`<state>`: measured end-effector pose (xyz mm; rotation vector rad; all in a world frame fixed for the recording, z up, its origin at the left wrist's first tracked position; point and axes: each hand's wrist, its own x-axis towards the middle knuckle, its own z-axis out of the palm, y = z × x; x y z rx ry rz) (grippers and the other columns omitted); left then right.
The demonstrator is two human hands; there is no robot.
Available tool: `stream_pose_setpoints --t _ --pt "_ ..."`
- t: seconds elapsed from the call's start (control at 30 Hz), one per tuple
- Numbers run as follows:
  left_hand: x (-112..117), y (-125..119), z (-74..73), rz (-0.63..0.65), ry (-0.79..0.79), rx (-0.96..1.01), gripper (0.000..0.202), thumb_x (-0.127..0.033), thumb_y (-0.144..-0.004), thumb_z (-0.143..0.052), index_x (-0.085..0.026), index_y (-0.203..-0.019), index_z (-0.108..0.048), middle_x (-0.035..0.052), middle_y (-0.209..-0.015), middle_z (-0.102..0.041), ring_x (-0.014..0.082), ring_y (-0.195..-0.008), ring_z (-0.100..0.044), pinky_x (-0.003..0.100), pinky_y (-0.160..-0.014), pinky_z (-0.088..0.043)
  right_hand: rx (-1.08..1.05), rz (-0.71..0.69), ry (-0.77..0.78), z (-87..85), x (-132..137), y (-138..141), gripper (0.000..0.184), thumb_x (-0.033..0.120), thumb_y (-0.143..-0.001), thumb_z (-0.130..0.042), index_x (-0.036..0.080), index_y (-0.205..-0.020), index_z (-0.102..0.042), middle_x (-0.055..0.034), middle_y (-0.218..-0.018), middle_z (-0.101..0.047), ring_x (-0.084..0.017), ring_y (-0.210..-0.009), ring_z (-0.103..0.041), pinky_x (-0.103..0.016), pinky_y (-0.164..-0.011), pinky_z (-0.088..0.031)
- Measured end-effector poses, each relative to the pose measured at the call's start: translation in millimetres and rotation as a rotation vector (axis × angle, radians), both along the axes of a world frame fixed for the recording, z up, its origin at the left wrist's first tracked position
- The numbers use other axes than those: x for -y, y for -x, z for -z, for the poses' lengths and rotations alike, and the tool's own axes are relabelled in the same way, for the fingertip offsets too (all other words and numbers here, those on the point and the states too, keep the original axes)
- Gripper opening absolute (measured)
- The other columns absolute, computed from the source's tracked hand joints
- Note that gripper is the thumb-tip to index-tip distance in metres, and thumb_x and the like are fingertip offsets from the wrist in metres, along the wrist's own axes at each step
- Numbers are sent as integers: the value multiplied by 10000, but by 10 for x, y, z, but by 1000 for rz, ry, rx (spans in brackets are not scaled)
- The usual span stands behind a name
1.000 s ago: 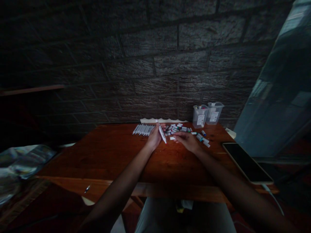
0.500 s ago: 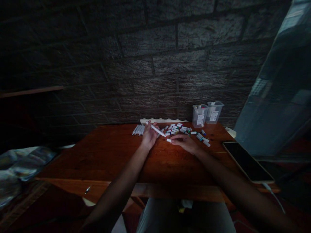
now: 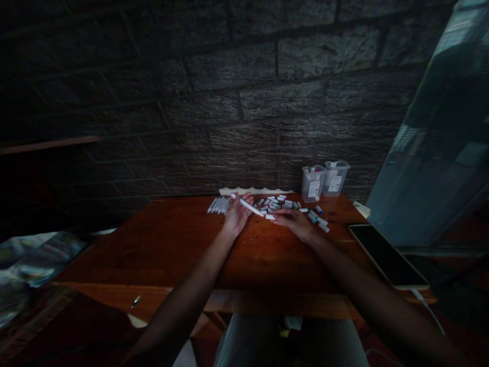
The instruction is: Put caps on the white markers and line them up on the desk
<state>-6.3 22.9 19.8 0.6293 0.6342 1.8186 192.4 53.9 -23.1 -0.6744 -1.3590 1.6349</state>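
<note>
Now, L hand [image 3: 236, 216] clamped on white marker [image 3: 250, 206], R hand [image 3: 296, 223] touching a small cap [image 3: 270, 217], grip unclear; prob. best hold marker steady & line cap w/ tip.

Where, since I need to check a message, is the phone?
Head view: the phone lies on the right side of the table, right of the right hand and nearer than the two clear containers.

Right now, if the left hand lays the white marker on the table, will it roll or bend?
The white marker looks straight and rigid, so it probably will not bend. Its round barrel may roll on the table. The left hand holds it by fingertips, so it seems light.
</note>
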Motion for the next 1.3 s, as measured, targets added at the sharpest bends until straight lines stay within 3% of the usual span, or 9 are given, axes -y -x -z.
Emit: stream_pose_setpoints --t 0.23,0.4,0.53,0.67,0.77,0.87,1.0,1.2,1.3 --pt "16 -40 24 41 -47 21 64 -194 -953 -522 -185 -983 -577 83 -1203 -668 179 -1098 -653 311 -964 -506 -91 43 47 2 -15 -9 340 381 -575 -866 201 -846 -766 -23 -936 -752 -196 -911 -698 -416 -1004 -519" --pt "21 -29 45 43 -21 -24 51 -233 -922 -584 -192 -951 -593 76 -1274 -643 191 -1138 -625 335 -982 -497 -115 52 72 -32 15 0 348 361 -547 -882 198 -832 -764 -22 -911 -753 -193 -898 -698 -414 -990 -526" --pt "34 -40 51 97 6 -110 64 -207 -876 -649 -156 -858 -615 97 -1206 -681 171 -1047 -656 308 -953 -505 -155 130 14 -88 1 -33 352 402 -561 -867 184 -809 -746 -23 -904 -740 -194 -901 -699 -400 -948 -549" --pt "79 -12 49 157 32 -263 108 -158 -755 -761 -116 -813 -681 101 -1077 -726 160 -999 -674 259 -919 -515 -128 318 -68 -207 -58 -137 389 448 -575 -848 177 -823 -720 -17 -845 -725 -153 -751 -692 -347 -817 -582" --pt "101 0 87 231 135 -495 254 -196 -644 -845 -102 -846 -723 100 -936 -743 172 -843 -698 264 -776 -554 -113 419 -110 -314 -92 -203 440 494 -563 -836 172 -832 -704 -17 -793 -725 -129 -668 -664 -307 -742 -578" --pt "82 -16 142 295 111 -706 414 -316 -660 -841 -135 -1013 -721 105 -945 -743 152 -705 -671 258 -644 -538 -87 370 -149 -392 -140 -234 468 518 -566 -821 173 -860 -708 -28 -836 -742 -142 -708 -678 -318 -773 -577" --pt "113 -87 138 347 -34 -851 381 -439 -760 -746 -152 -1008 -708 90 -917 -727 80 -549 -529 209 -527 -440 -5 268 -261 -497 -144 -208 458 519 -628 -787 185 -934 -721 -39 -888 -755 -177 -798 -702 -343 -813 -572" --pt "181 -174 77 395 -47 -794 486 -595 -790 -650 -178 -1032 -597 -32 -608 -511 63 -435 -369 174 -386 -254 225 124 -597 -714 1 21 323 470 -809 -665 192 -963 -720 -34 -935 -748 -151 -824 -687 -301 -827 -540" --pt "156 -162 94 360 -65 -752 468 -592 -802 -642 -182 -1009 -555 -54 -614 -465 47 -433 -335 157 -390 -255 358 193 -696 -785 96 -175 378 481 -879 -578 205 -1124 -662 -43 -1059 -727 -143 -878 -683 -277 -819 -535"
